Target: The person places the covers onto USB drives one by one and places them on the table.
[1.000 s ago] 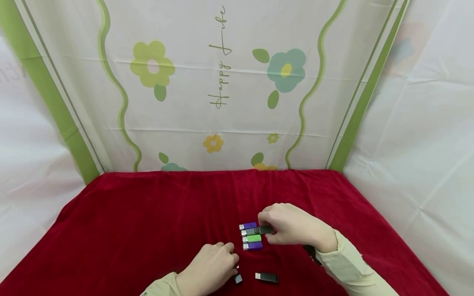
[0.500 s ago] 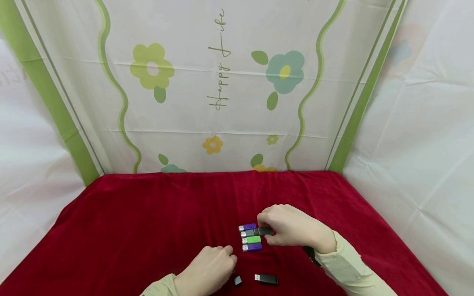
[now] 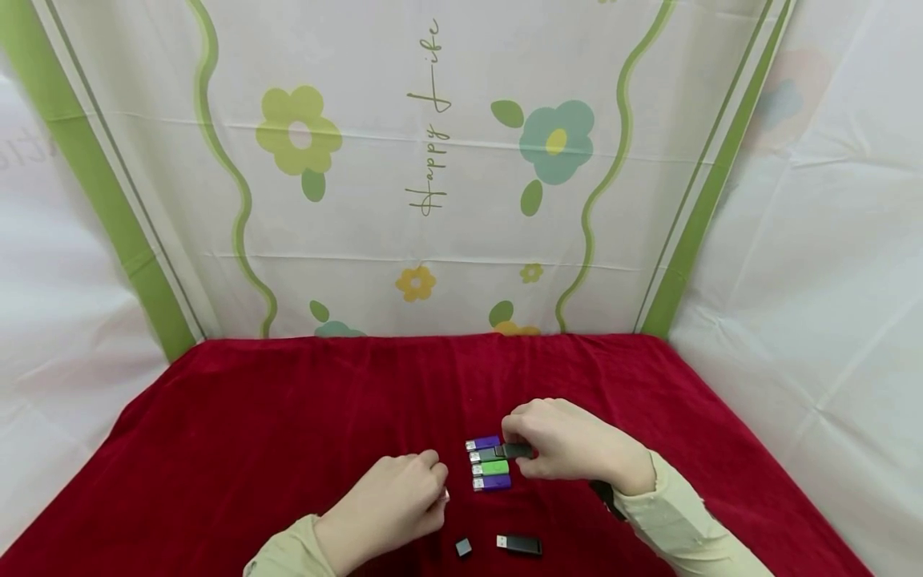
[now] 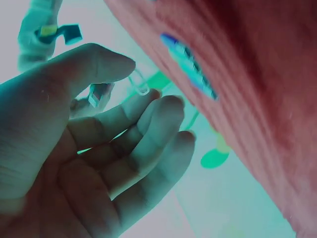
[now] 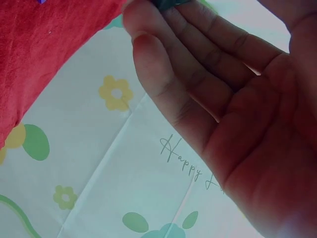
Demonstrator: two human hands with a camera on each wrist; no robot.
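My left hand (image 3: 392, 505) pinches a small thin, pale loop-shaped piece (image 4: 140, 83) between thumb and index finger; in the head view only its shiny end shows. To the right, my right hand (image 3: 570, 441) grips a black USB flash drive (image 3: 515, 451), its tip overlapping a row of flash drives. From back to front the row has a purple drive (image 3: 483, 442), a grey drive (image 3: 485, 456), a green drive (image 3: 492, 468) and another purple drive (image 3: 493, 482). Their silver plugs point left. In the right wrist view the fingers mostly hide the held drive.
Near the front lie a black flash drive (image 3: 521, 545) with its plug to the left and a small dark cap-like block (image 3: 463, 547). Red cloth (image 3: 303, 425) covers the table. A white printed curtain (image 3: 360, 200) hangs behind, with white sheets at both sides.
My left hand has lifted away from the small dark block and moved up and left with the loop-shaped piece. My right hand stays almost still with the black flash drive.
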